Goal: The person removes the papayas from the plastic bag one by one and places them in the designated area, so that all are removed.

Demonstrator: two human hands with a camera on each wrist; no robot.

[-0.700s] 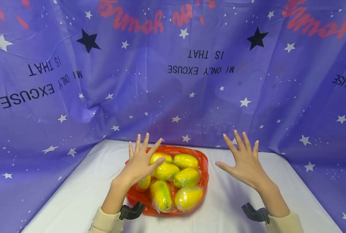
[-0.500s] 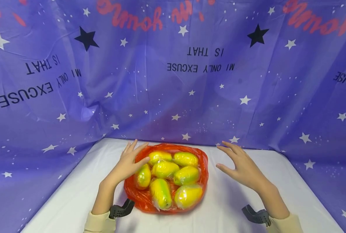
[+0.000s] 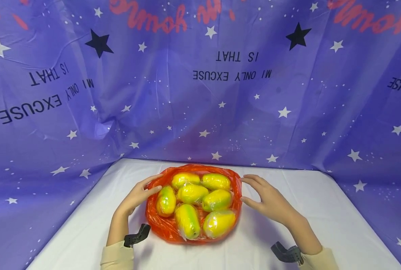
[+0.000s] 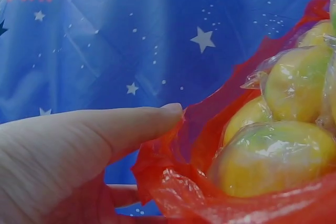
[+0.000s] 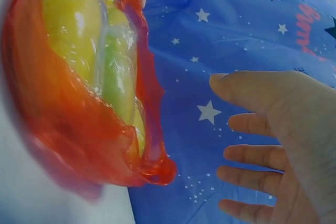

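Observation:
A red plastic bag [image 3: 163,228] lies with its mouth spread wide on the table, holding several yellow-green mangoes [image 3: 191,194], each wrapped in clear film. My left hand [image 3: 136,197] is at the bag's left edge. In the left wrist view its straight thumb [image 4: 131,129] reaches the bag's rim, while the other fingers are partly hidden outside the red plastic. Close to the bag's right edge is my right hand [image 3: 271,200], its fingers spread and holding nothing. The right wrist view shows a gap between those fingers [image 5: 254,156] and the bag.
White cloth covers the table [image 3: 322,210]. A purple-blue curtain [image 3: 173,93] with stars and lettering hangs behind and at both sides. Dark camera mounts [image 3: 137,235] sit at both wrists, below the beige sleeves.
Both hands have come down from raised, spread poses to the bag's sides. The left moved left off the mangoes to the rim; the right moved left toward the bag.

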